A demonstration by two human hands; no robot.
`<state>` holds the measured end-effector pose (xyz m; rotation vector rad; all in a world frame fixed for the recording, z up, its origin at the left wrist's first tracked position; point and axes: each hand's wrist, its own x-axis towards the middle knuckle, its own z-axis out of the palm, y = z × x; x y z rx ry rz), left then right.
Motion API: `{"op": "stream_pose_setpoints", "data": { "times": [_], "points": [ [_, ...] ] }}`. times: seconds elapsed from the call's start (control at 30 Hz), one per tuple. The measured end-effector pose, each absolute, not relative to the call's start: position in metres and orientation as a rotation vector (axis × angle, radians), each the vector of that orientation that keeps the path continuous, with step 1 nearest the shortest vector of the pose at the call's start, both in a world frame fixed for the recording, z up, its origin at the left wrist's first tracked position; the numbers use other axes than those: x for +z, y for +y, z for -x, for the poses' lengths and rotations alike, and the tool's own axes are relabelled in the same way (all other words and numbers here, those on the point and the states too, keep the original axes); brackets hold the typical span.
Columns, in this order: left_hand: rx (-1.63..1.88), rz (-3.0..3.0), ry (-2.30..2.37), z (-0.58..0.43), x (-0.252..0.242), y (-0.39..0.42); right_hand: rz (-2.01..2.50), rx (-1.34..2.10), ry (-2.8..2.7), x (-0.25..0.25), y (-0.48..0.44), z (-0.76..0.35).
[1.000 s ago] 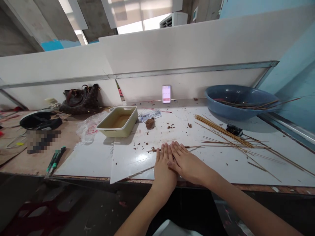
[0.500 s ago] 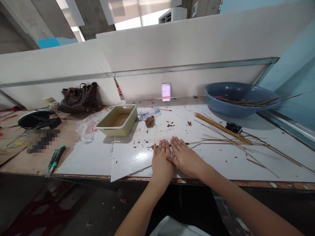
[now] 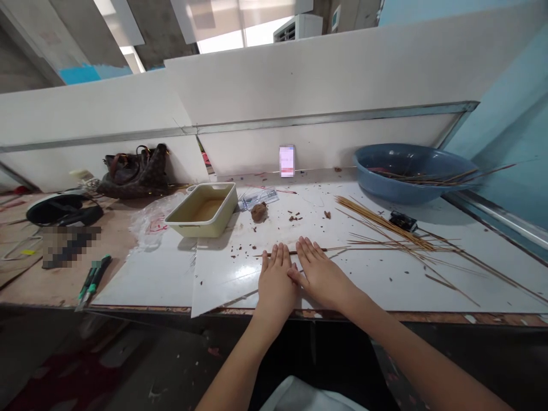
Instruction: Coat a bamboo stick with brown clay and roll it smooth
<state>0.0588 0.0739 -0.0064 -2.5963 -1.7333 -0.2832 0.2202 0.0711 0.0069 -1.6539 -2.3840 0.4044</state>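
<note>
1. Left hand [image 3: 276,279] and right hand [image 3: 320,273] lie flat, grips released, fingertips across a thin stick [image 3: 331,249].
2. A brown clay lump [image 3: 259,212] sits at twelve o'clock; loose bamboo sticks [image 3: 385,235] lie at three o'clock, within reach.

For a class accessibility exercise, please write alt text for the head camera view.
The person's left hand and right hand lie palms down on a white board, among scattered thin wooden sticks. Nearby are a brown clay lump, a cream rectangular tray and a blue basin.
</note>
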Motion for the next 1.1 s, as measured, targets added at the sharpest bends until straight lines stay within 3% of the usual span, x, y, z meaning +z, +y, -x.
{"op": "stream_pose_setpoints", "data": {
  "times": [0.2,0.5,0.7,0.97,1.1],
  "points": [
    [-0.386,2.631,-1.594,-0.039,-0.015,0.043,1.591,0.335,-2.420,-0.006,0.030,-0.226],
    [-0.290,2.604,-1.761,-0.055,0.001,0.087,1.665,0.343,-2.402,0.006,0.087,-0.223],
    [-0.420,2.618,-1.616,-0.043,-0.006,0.058,1.612,0.324,-2.433,0.002,0.055,-0.230],
    [-0.708,2.671,-1.571,-0.033,0.000,0.040,1.507,0.355,-2.441,0.013,0.043,-0.224],
    [-1.065,2.548,-1.706,-0.031,0.004,0.041,1.561,0.412,-2.447,0.014,0.064,-0.206]
  ]
}}
